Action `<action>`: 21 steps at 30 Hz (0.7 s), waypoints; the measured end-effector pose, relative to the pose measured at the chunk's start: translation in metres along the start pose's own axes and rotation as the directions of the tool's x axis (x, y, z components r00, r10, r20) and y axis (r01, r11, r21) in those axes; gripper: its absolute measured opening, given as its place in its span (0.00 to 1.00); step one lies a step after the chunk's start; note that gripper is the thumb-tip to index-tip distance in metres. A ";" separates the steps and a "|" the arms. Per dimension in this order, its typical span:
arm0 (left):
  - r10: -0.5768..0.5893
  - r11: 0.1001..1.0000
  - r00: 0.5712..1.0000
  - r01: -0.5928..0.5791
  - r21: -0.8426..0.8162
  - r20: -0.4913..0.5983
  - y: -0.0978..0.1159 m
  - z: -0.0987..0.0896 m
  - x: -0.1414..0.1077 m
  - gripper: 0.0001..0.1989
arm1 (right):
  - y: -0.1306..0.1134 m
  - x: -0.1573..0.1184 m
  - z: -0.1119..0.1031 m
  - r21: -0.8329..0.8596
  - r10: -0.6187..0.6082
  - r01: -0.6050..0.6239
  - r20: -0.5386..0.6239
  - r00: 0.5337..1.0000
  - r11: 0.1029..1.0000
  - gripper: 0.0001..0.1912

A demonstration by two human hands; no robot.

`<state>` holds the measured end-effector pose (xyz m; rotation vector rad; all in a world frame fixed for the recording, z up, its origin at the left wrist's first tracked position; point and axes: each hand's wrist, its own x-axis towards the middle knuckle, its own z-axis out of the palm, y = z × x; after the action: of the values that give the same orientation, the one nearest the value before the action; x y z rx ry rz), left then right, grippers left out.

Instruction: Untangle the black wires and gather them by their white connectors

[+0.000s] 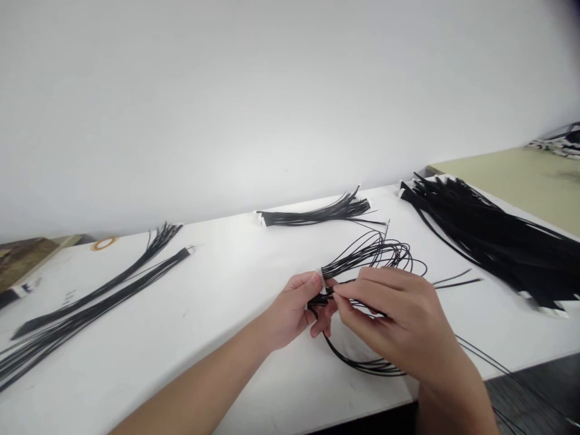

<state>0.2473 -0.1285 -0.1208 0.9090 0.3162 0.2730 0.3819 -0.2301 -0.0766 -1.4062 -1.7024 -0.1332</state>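
Note:
My left hand [302, 308] is closed around a white connector [321, 279], pinching it between thumb and fingers. Several thin black wires [376, 254] fan out from that connector and loop to the right. Close against it, my right hand [389, 308] pinches a black wire at the connector's near side, thumb and forefinger pressed together. The fingertips hide the exact point where wire and connector meet. More black wires [357, 365] curve below both hands, and some loose ends stick out to the right of my right hand.
Black wire bundles lie at the left [104, 302] and the back middle [312, 216]. A large black cable pile [493, 241] with white ends covers the right side. An orange-brown ring [104, 243] rests at the far left of the white table [217, 272]. A white wall [272, 109] stands behind.

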 end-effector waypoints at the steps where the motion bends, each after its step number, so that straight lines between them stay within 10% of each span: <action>1: 0.004 1.000 1.000 -0.004 -0.002 0.005 0.000 0.000 0.000 0.22 | 0.000 0.000 0.000 -0.002 -0.006 0.006 -0.003 1.000 1.000 0.06; 21: 0.010 1.000 1.000 -0.010 -0.011 0.028 -0.001 -0.001 -0.001 0.22 | 0.001 0.000 0.001 -0.049 -0.032 0.032 0.001 0.999 0.998 0.05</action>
<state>0.2462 -0.1289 -0.1220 0.9032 0.2845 0.2706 0.3820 -0.2295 -0.0779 -1.4151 -1.7331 -0.1941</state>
